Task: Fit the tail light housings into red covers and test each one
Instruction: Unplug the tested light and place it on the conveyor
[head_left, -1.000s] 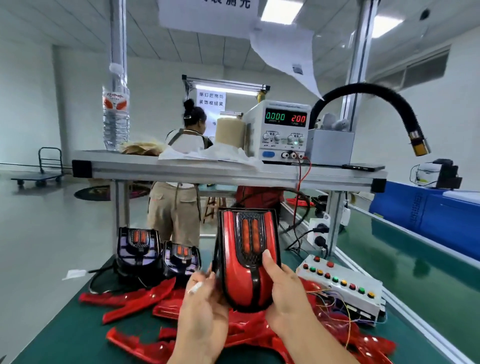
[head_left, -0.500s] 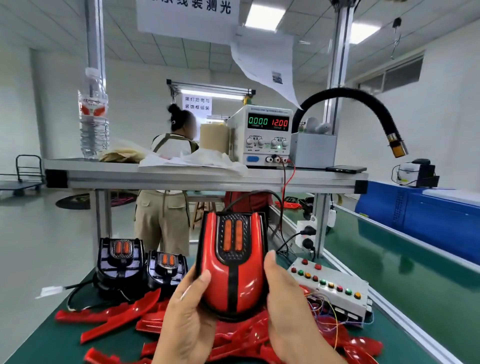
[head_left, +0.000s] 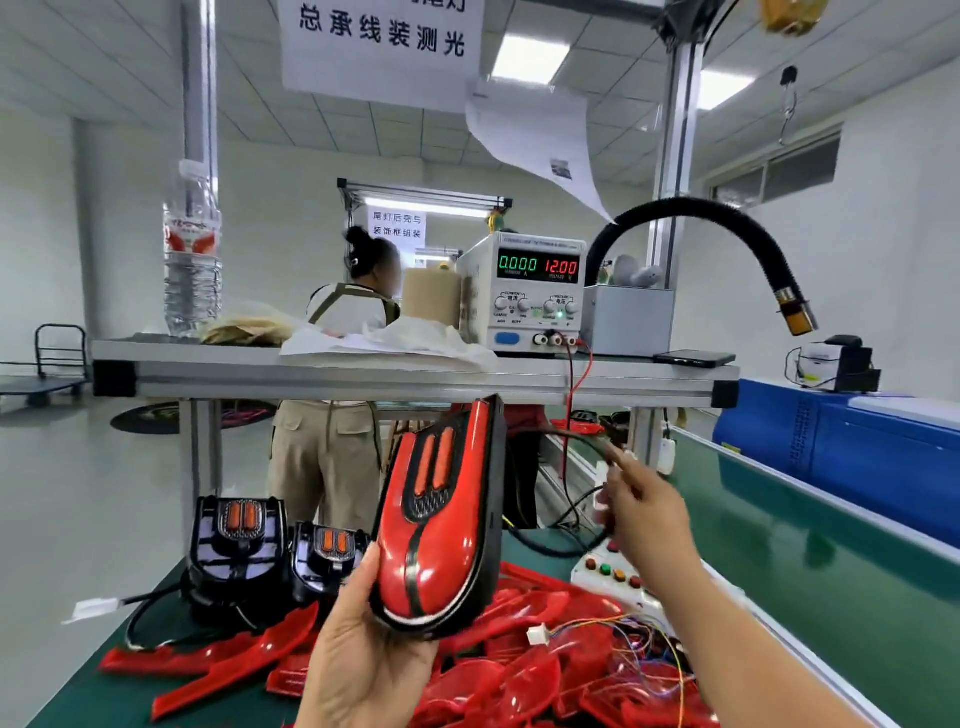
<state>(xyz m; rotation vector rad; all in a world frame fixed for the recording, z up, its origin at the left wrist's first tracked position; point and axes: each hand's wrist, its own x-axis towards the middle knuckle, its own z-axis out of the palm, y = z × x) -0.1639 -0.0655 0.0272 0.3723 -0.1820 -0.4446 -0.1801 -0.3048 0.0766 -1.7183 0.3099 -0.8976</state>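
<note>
The glossy, rigid tail light (head_left: 441, 525), probably light and slippery, is tilted above the counter (head_left: 104, 696), its rounded end clasped by the left hand (head_left: 363, 660); the blurred right hand (head_left: 649, 519) fingers are unreadable.

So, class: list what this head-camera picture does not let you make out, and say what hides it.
Head view:
Right hand: motion-blurred, so whether it pinches anything is unclear.
Button box: partly behind the right forearm.
Tail light: back faces away; left hand covers its lower-left rim.
Overhead sign: top row cut by the frame edge.
</note>
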